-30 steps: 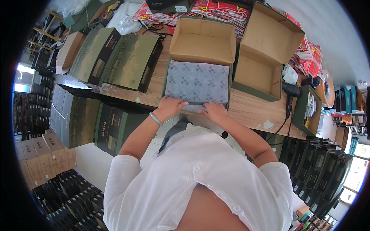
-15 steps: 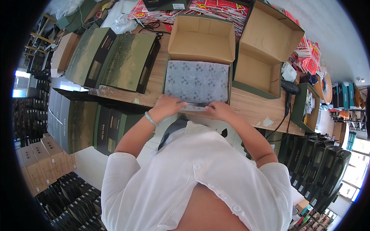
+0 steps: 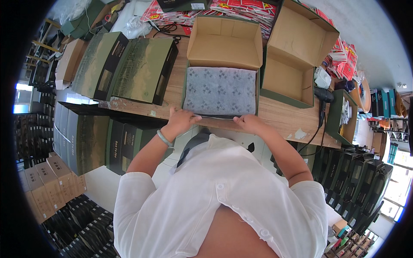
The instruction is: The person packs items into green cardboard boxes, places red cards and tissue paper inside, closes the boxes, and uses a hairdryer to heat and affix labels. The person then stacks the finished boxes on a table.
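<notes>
A green shoebox (image 3: 258, 92) with a brown inside lies in front of me, its lid (image 3: 224, 42) tipped back on the far side. Grey-white tissue paper (image 3: 220, 91) with a dark floral print covers what is inside, hiding it. At the near left corner my left hand (image 3: 179, 122), with a pale bangle on its wrist, is closed with thumb and fingers on the paper's near edge. My right hand (image 3: 251, 124) pinches that edge near the right corner. Between the hands the edge shows only as a thin pale line.
An open, bare-bottomed shoebox (image 3: 287, 81) stands to the right, beside a black corded tool (image 3: 323, 95). Two closed green boxes (image 3: 144, 71) lie to the left. Red printed packets (image 3: 241, 9) are heaped at the back. More boxes (image 3: 88, 142) are stacked below the table's left edge.
The paper's near flap, held up between my hands before, has gone down to a thin line at the box's front. My left hand has shifted slightly left and my right slightly right.
</notes>
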A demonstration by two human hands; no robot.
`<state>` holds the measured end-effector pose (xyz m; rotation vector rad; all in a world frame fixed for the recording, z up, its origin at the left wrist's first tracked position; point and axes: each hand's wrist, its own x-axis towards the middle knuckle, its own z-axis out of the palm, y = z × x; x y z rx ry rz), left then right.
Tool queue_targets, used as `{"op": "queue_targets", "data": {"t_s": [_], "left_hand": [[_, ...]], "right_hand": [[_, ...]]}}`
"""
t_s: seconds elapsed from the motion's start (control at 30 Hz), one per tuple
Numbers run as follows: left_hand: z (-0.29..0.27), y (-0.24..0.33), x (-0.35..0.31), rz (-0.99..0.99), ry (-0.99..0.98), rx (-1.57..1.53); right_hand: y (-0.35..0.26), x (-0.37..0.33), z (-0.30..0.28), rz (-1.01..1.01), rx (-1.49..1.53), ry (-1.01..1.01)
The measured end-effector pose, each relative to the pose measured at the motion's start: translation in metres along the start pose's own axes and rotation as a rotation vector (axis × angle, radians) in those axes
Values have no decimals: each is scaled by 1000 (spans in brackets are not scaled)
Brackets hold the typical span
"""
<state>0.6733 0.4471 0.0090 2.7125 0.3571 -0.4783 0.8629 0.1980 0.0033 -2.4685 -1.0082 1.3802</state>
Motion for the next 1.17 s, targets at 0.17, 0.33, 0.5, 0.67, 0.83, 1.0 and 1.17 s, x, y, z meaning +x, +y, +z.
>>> {"op": "queue_targets", "data": {"t_s": [0.17, 0.33, 0.5, 0.67, 0.83, 1.0, 1.17], "left_hand": [[15, -11, 11, 35, -29, 46], [32, -32, -5, 137, 222, 86], [36, -59, 3, 195, 388, 156], [39, -81, -10, 207, 409, 139], [47, -98, -9, 240, 504, 54], [56, -84, -21, 212, 444, 1], [56, -51, -13, 68, 597, -109]], "right_hand": [[14, 20, 15, -47, -14, 70], [25, 25, -71, 88, 325, 510], [68, 113, -107, 100, 330, 925], [44, 154, -115, 252, 583, 1045], [87, 181, -113, 266, 735, 625], [51, 136, -84, -148, 925, 941], [90, 102, -88, -506, 1117, 389]]}}
